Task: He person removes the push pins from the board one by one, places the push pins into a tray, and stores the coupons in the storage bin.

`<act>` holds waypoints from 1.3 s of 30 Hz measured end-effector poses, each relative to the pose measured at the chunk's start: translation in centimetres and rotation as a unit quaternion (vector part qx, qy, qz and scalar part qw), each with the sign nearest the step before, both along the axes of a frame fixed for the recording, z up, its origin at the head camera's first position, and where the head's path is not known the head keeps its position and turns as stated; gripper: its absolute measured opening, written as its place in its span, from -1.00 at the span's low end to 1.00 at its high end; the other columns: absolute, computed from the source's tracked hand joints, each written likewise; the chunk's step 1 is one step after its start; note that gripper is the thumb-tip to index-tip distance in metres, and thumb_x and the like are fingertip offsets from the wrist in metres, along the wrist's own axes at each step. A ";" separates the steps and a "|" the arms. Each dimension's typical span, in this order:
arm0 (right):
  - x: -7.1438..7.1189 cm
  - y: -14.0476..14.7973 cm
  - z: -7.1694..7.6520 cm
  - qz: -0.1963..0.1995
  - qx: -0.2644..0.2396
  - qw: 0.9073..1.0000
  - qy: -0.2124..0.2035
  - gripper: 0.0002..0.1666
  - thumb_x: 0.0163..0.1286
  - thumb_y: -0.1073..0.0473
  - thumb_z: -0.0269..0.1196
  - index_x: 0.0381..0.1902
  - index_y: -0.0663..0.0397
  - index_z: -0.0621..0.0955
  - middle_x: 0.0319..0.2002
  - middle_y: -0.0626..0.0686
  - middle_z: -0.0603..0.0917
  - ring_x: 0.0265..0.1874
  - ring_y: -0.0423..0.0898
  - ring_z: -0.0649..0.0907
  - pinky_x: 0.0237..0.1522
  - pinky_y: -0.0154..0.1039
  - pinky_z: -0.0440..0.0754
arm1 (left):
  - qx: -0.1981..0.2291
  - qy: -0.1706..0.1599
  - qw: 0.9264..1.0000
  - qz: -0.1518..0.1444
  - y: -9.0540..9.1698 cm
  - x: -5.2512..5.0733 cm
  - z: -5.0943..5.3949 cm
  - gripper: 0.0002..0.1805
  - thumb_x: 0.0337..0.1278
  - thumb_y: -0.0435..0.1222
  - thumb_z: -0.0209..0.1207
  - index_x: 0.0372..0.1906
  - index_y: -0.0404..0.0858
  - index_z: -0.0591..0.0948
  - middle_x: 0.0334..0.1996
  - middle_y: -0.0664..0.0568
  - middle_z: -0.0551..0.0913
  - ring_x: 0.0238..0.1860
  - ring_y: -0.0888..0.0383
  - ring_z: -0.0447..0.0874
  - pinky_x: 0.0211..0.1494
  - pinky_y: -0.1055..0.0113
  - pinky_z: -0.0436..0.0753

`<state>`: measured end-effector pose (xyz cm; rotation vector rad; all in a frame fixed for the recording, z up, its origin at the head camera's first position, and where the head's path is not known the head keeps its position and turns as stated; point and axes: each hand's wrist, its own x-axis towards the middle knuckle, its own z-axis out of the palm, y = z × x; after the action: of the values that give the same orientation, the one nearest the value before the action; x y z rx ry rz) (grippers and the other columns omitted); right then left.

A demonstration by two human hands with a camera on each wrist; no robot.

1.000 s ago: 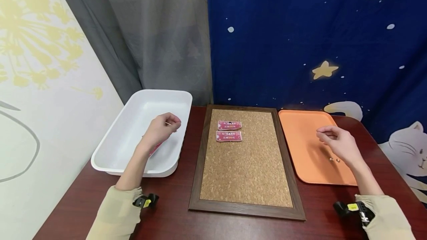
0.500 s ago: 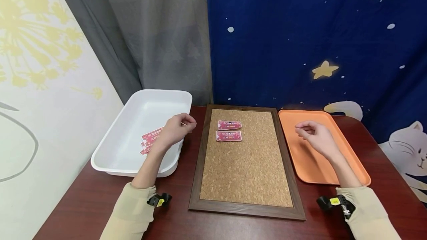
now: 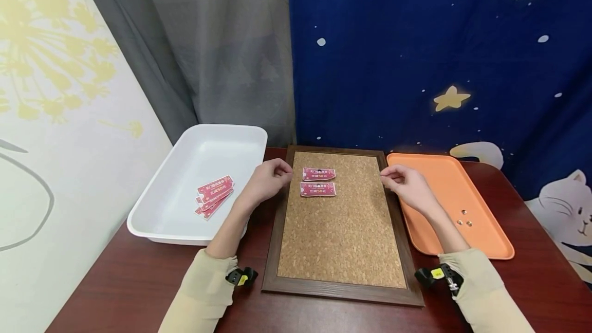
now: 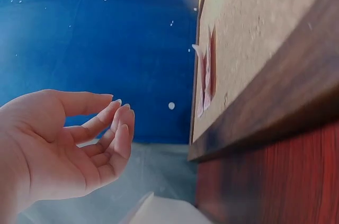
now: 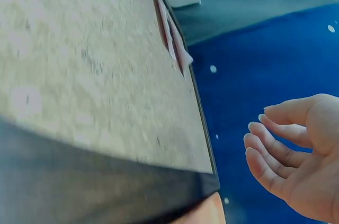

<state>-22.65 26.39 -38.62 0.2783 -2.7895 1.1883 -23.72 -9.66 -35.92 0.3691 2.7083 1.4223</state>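
Observation:
My left hand (image 3: 268,181) hovers over the left edge of the framed cork board (image 3: 344,235). Its fingers are loosely bent, with nothing between them in the left wrist view. At the board's right edge, my right hand (image 3: 409,185) mirrors it, relaxed and holding nothing. Between the hands, an upper pink coupon (image 3: 319,174) and a lower pink coupon (image 3: 317,189) are attached one below the other near the board's top left. A small dark dot, perhaps a pin head, shows on each. Their edges curl off the cork in the wrist views.
A white plastic bin (image 3: 154,229) on the left holds several overlapping pink coupons (image 3: 214,196). On the right, an orange tray (image 3: 439,179) holds several small shiny pieces (image 3: 464,222), perhaps pushpins. All stand on a dark red wooden table (image 3: 111,276) before curtains.
Both hands have moved inward to the board: the left rightward from over the bin, the right leftward from over the tray. The coupons in the bin and the shiny pieces are now uncovered.

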 end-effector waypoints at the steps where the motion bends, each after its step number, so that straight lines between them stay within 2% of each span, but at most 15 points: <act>1: -0.1 -0.4 -0.1 0.003 -0.002 1.000 0.001 -0.73 0.48 0.16 0.25 -0.03 0.27 0.64 -0.16 0.19 0.72 -0.21 0.01 0.68 -0.28 -0.32 0.57 | 0.000 0.002 1.000 -0.001 0.3 -0.1 -0.1 -0.88 0.34 -0.35 0.21 -0.14 -0.34 0.65 -0.33 -0.07 0.64 -0.35 0.12 0.54 -0.24 0.30 0.52; 5: -0.5 -1.9 -0.2 0.013 -0.006 1.000 0.002 -0.77 0.45 0.20 0.27 -0.06 0.27 0.64 -0.17 0.19 0.72 -0.20 0.04 0.68 -0.24 -0.29 0.58 | 0.003 0.002 1.000 -0.002 1.3 -0.4 -0.4 -0.87 0.32 -0.35 0.22 -0.15 -0.35 0.66 -0.35 -0.05 0.65 -0.37 0.14 0.54 -0.26 0.31 0.51; 10: -1.0 -3.7 -0.8 0.028 -0.013 1.000 -0.002 -0.81 0.42 0.28 0.27 -0.08 0.30 0.65 -0.19 0.20 0.72 -0.21 0.05 0.68 -0.23 -0.26 0.58 | 0.005 -0.015 1.000 0.000 2.4 -0.6 -0.9 -0.83 0.32 -0.34 0.23 -0.11 -0.37 0.65 -0.33 -0.05 0.65 -0.36 0.15 0.54 -0.29 0.32 0.50; 17: -1.7 -5.9 -1.8 0.042 -0.001 0.999 -0.006 -0.83 0.40 0.32 0.26 -0.10 0.29 0.67 -0.22 0.19 0.72 -0.22 0.04 0.69 -0.17 -0.18 0.59 | -0.005 -0.030 0.999 0.024 3.4 -1.2 -1.8 -0.85 0.29 -0.37 0.19 -0.11 -0.34 0.63 -0.29 -0.05 0.65 -0.31 0.13 0.56 -0.25 0.30 0.53; 26: -2.5 -8.8 -2.2 0.079 -0.021 0.997 -0.014 -0.84 0.38 0.37 0.25 -0.14 0.38 0.65 -0.25 0.21 0.72 -0.23 0.04 0.69 -0.15 -0.15 0.61 | -0.041 -0.028 0.998 0.040 4.2 -2.4 -3.4 -0.77 0.26 -0.37 0.20 -0.04 -0.41 0.63 -0.30 -0.07 0.61 -0.28 0.11 0.50 -0.16 0.25 0.51; 33: -3.3 -10.6 -3.0 0.100 -0.041 0.994 -0.016 -0.84 0.35 0.36 0.28 -0.16 0.40 0.65 -0.28 0.20 0.73 -0.26 0.03 0.70 -0.13 -0.14 0.64 | -0.061 -0.060 0.996 0.036 4.5 -3.1 -4.1 -0.83 0.23 -0.37 0.22 -0.13 -0.38 0.58 -0.33 -0.06 0.54 -0.27 0.07 0.44 -0.26 0.29 0.42; 39: -3.7 -11.4 -3.8 0.113 -0.041 0.993 -0.007 -0.84 0.28 0.44 0.24 -0.18 0.45 0.64 -0.29 0.21 0.72 -0.27 0.03 0.70 -0.17 -0.15 0.66 | -0.068 -0.074 0.994 0.035 4.7 -3.7 -5.1 -0.84 0.16 -0.38 0.26 -0.20 -0.37 0.58 -0.38 -0.05 0.51 -0.34 0.08 0.42 -0.35 0.34 0.35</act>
<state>-26.38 14.95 -42.39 0.5949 -2.7710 1.3519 -27.40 -4.91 -41.03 0.1548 2.7021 1.2198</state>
